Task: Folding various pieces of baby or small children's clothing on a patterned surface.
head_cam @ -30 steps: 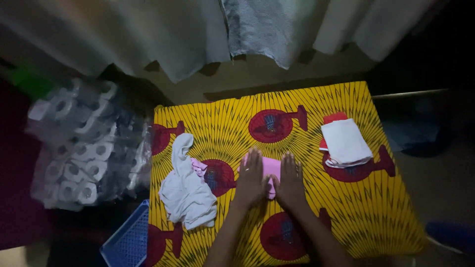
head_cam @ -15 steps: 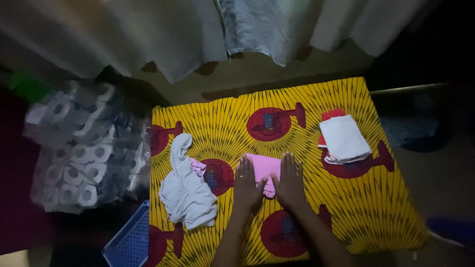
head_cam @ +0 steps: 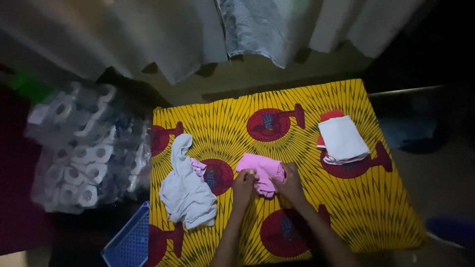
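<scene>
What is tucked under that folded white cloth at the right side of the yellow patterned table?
A red folded cloth peeks out beneath the folded white cloth, showing along its upper and left edges. The rest is covered, so how many pieces lie under there cannot be told.

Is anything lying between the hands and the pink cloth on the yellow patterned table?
Nothing visible: the left hand and right hand both grip the folded pink cloth directly. The crumpled white garment lies apart, to its left.

You're seeing a dim scene: light falls mainly on the yellow patterned cloth [head_cam: 297, 148] at centre, while corners from 3 to 9 o'clock sink into soft, grainy darkness.
</scene>
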